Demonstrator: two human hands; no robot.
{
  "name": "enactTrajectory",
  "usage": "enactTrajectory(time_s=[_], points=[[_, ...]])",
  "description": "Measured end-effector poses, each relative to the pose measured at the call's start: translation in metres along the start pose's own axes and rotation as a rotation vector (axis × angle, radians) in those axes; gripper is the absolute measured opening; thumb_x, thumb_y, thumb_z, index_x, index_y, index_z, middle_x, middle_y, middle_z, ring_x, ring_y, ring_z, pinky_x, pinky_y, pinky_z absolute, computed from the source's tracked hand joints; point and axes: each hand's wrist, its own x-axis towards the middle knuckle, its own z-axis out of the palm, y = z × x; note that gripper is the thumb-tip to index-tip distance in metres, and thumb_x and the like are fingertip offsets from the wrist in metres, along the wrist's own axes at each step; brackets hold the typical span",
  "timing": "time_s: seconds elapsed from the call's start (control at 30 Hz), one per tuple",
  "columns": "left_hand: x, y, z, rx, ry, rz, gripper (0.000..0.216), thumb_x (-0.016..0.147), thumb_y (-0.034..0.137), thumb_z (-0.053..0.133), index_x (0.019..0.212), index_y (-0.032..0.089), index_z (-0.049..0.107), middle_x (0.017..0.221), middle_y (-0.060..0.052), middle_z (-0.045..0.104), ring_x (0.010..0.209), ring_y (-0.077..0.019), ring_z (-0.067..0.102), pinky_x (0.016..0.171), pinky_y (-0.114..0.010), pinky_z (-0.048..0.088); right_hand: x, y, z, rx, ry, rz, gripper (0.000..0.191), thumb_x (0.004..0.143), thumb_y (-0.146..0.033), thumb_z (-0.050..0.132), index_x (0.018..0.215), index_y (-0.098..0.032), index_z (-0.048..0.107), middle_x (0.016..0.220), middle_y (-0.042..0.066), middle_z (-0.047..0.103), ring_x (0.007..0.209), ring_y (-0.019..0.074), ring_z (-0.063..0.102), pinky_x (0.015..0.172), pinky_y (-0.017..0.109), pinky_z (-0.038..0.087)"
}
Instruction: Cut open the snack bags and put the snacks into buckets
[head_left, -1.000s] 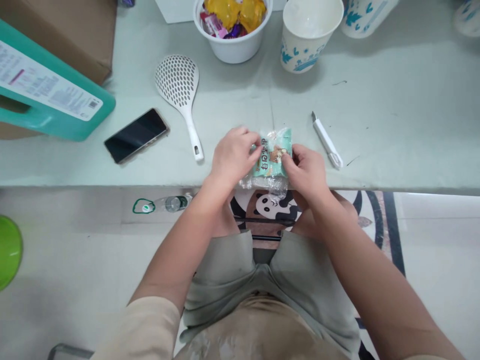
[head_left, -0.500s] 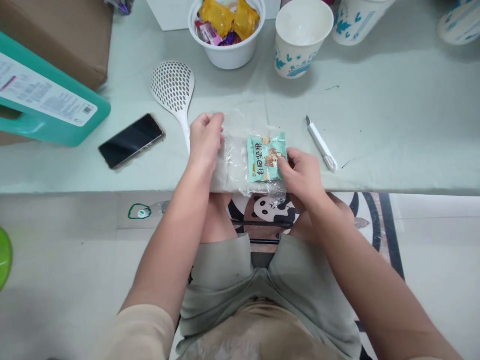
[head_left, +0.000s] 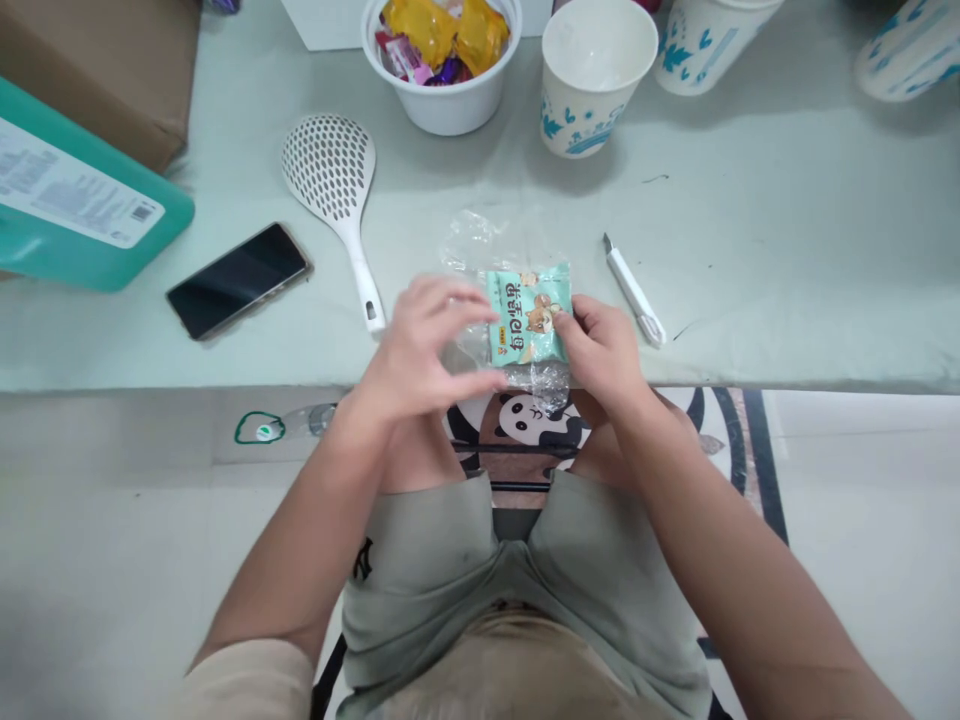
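Note:
A mint-green snack packet [head_left: 529, 315] with a cartoon animal and dark lettering lies over crinkled clear plastic wrap [head_left: 472, 240] at the table's front edge. My right hand [head_left: 604, 345] pinches the packet's right side, thumb on top. To the left of the packet, my left hand [head_left: 431, 345] has its fingers and thumb spread, fingertips close to the packet's left edge; whether they touch it I cannot tell. Part of the wrap hangs past the table edge below the packet.
A white slotted skimmer [head_left: 330, 170] and a phone [head_left: 238, 280] lie to the left, beside a green jug [head_left: 90, 200] and a cardboard box [head_left: 112, 70]. On the right is a white craft knife [head_left: 634, 295]. Behind stand a candy bowl [head_left: 450, 105] and paper cups [head_left: 592, 100].
My left hand has let go of the plastic wrap's left side, opened and come down and right toward the packet. My right hand keeps its hold. The view has shifted slightly.

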Motion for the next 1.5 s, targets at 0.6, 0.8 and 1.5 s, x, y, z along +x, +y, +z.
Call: enactTrajectory(time_s=[0.6,0.8,1.5], points=[[-0.015,0.011,-0.004,0.301,-0.059,0.081,0.023,0.095,0.021,0.049,0.095,0.024,0.071,0.091,-0.008,0.075,0.086,-0.0238,0.068,0.078,-0.041,0.056,-0.003,0.004,0.004,0.055,0.173,-0.004,0.019,0.085,-0.032,0.062,0.099,-0.024,0.052,0.087,-0.002,0.051,0.057,0.0095,0.043,0.06,0.03,0.039],[0.02,0.009,0.032,0.217,-0.213,-0.067,0.035,0.096,0.027,0.053,0.125,0.016,0.068,0.133,-0.017,0.067,0.121,-0.0336,0.064,0.105,-0.049,0.052,-0.022,-0.017,0.004,-0.2,0.267,-0.208,0.019,0.087,-0.039,0.062,0.095,-0.024,0.054,0.085,0.003,0.055,0.075,0.0187,0.053,0.073,0.037,0.045],[0.006,0.002,0.052,0.312,-0.115,-0.045,0.054,0.094,0.041,0.06,0.144,0.024,0.065,0.145,-0.015,0.061,0.137,-0.039,0.052,0.116,-0.056,0.043,-0.024,0.002,-0.031,-0.158,0.244,0.164,0.025,0.08,-0.023,0.055,0.105,-0.023,0.058,0.084,0.001,0.063,0.066,0.0168,0.056,0.067,0.035,0.047]])
